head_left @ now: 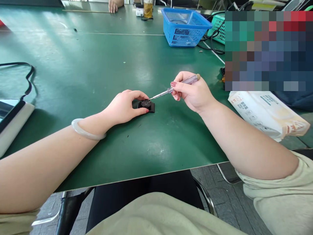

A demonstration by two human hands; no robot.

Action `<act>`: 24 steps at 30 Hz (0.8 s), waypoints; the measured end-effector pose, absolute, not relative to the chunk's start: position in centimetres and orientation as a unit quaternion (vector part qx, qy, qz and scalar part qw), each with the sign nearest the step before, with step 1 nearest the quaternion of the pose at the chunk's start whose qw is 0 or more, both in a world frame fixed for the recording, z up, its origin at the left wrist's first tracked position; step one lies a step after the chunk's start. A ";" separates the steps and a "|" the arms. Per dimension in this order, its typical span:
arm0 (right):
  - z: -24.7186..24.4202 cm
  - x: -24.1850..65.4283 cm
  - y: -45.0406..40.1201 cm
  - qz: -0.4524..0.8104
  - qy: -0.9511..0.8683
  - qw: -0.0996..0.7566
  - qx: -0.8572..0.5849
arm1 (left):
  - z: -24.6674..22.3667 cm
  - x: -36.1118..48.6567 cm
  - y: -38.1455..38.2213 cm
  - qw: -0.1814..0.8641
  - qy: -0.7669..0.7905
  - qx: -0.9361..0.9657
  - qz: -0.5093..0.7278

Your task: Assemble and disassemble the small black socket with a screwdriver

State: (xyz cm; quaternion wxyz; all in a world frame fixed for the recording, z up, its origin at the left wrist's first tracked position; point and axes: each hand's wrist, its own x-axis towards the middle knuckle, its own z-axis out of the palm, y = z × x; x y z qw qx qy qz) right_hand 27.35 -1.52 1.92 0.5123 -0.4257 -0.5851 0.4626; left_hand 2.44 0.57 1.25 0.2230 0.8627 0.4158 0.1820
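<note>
Your left hand (124,106) curls over a small black part (146,105) on the green table (97,71), thumb and fingers pinching its near and far sides so it sits flat and steady. Your right hand (192,93) grips a screwdriver (174,86) like a pen, fingers closed round its clear plastic handle. The tool's long axis runs from upper right, at your right hand, down and left to the part; its thin metal tip rests at the part's top face, just at the right edge of the round grey cluster there. So the part lies to the left of your right hand and slightly lower in the view, and your left hand is plainly the nearer one, already touching it.

The part is squat, dark and matt, roughly square. The table top is smooth and faintly glossy, with scuffs and light glare. A pale, smooth bangle (86,130) rings your left wrist. Off to the right lies a soft white pack of wipes (266,112), crinkled and partly over the table edge. Farther back stands a blue plastic basket (184,27) with lattice walls, and another person's hand (112,6) rests at the far edge.
</note>
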 end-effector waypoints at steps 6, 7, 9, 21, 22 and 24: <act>1.8 27.6 -1.2 0.495 -0.556 0.509 -0.432 | 1.2 2.4 0.6 0.219 0.412 0.865 0.184; 1.8 27.5 -1.2 0.494 -0.557 0.511 -0.430 | 1.1 2.5 0.6 0.219 0.412 0.865 0.184; 1.8 27.4 -1.3 0.489 -0.557 0.516 -0.429 | 1.1 2.5 0.6 0.222 0.413 0.864 0.183; 2.0 27.3 -1.3 0.511 -0.489 0.513 -0.486 | 1.2 2.6 0.6 0.224 0.416 0.862 0.184; 2.0 27.3 -1.3 0.513 -0.481 0.513 -0.492 | 1.2 2.6 0.6 0.224 0.417 0.862 0.183; 1.8 27.3 -1.3 0.519 -0.464 0.512 -0.502 | 1.2 2.6 0.6 0.223 0.417 0.862 0.181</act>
